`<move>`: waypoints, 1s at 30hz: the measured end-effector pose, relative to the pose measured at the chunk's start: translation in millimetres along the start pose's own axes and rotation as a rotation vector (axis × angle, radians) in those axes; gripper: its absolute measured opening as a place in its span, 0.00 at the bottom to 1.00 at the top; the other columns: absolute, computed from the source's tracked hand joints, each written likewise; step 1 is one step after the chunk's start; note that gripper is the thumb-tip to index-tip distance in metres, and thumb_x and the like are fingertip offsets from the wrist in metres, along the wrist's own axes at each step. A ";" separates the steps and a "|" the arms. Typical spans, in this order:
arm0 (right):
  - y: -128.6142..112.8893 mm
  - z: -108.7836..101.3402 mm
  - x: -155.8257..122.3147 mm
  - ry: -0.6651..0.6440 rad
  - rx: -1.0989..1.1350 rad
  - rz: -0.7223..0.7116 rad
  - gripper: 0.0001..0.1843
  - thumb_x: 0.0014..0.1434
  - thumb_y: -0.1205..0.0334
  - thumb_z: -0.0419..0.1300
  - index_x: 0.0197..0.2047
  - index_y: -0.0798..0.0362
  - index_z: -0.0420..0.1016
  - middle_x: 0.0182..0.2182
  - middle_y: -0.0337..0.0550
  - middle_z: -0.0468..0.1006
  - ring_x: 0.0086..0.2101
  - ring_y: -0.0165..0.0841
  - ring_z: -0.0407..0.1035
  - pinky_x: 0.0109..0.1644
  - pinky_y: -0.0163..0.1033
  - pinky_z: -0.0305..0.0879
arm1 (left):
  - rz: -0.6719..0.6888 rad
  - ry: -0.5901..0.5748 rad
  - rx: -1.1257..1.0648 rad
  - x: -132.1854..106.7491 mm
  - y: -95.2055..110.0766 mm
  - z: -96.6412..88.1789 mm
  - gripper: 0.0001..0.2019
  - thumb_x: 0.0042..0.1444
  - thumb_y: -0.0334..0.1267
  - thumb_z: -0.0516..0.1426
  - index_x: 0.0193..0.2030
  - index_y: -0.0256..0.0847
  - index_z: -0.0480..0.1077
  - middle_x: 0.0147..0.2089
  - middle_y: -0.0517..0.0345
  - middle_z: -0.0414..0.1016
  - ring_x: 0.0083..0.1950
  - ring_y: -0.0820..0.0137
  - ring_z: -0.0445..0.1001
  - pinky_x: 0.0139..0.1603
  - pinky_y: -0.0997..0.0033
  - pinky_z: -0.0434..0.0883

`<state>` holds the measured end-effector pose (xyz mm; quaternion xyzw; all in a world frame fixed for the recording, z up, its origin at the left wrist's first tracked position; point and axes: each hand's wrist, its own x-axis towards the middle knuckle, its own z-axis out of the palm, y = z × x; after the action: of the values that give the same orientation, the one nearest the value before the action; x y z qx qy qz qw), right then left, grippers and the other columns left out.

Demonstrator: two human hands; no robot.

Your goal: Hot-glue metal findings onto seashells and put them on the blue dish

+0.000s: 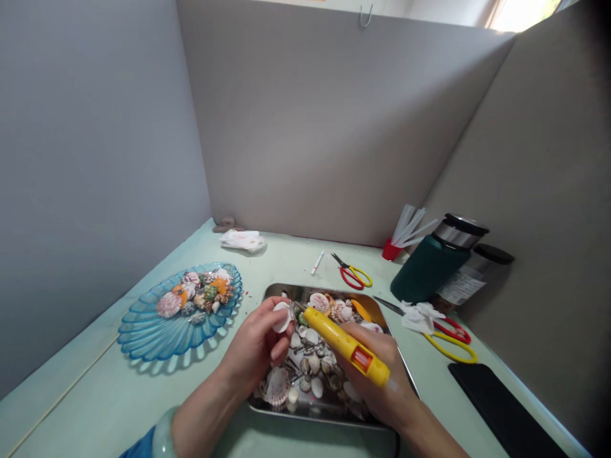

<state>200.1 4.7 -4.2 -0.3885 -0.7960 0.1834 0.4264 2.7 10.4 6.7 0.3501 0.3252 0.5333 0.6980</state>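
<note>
White shell (281,317) pinched in left fingers (267,322), yellow glue gun (344,344) near it

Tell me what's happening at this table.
A person's left hand pinches a white shell, while the right hand grips a yellow glue gun, its tip close to the shell; whether they touch is hard to tell. Both hands are over a metal tray of assorted shells. More shells sit in a blue dish on the left.
</note>
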 end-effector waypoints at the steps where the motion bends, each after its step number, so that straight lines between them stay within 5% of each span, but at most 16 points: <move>1: 0.4 0.2 -0.2 0.002 0.003 0.001 0.06 0.55 0.67 0.55 0.34 0.54 0.73 0.26 0.40 0.75 0.24 0.31 0.68 0.28 0.34 0.61 | -0.002 0.002 0.009 -0.3 0.3 0.5 0.03 0.57 0.35 0.51 0.39 0.42 0.61 0.23 0.67 0.65 0.12 0.84 0.52 0.12 0.83 0.48; 30: 2.9 1.2 -1.2 0.009 0.033 0.004 0.06 0.54 0.66 0.55 0.34 0.54 0.73 0.26 0.40 0.75 0.25 0.31 0.67 0.29 0.34 0.59 | 0.030 0.101 0.157 -1.5 -4.1 5.6 0.06 0.53 0.34 0.52 0.38 0.43 0.60 0.22 0.69 0.66 0.13 0.83 0.50 0.14 0.81 0.46</move>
<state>200.8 5.7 -7.3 -0.3840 -0.7901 0.1956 0.4359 9.0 7.3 6.4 0.3810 0.3956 0.5336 0.6432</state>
